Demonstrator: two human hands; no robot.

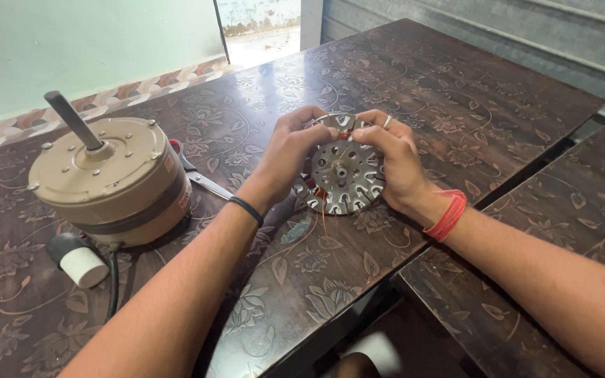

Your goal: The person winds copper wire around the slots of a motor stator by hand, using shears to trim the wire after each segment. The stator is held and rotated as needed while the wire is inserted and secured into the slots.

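Note:
A round silver metal stator disc point(344, 175) with slots, holes and copper wire stands tilted on edge on the dark floral table point(456, 98). My left hand point(288, 150) grips its left rim, fingers curled over the top. My right hand point(397, 157), with a ring and red thread at the wrist, holds the right rim and pinches at the top edge. A thin strand of copper wire point(323, 217) hangs below the disc.
A beige fan motor point(110, 185) with a dark upright shaft stands at the left. In front of it lies a white-capped cylinder point(78, 262) on a black cable. Scissors point(201, 175) lie behind my left wrist. A second table point(561, 224) adjoins on the right, across a gap.

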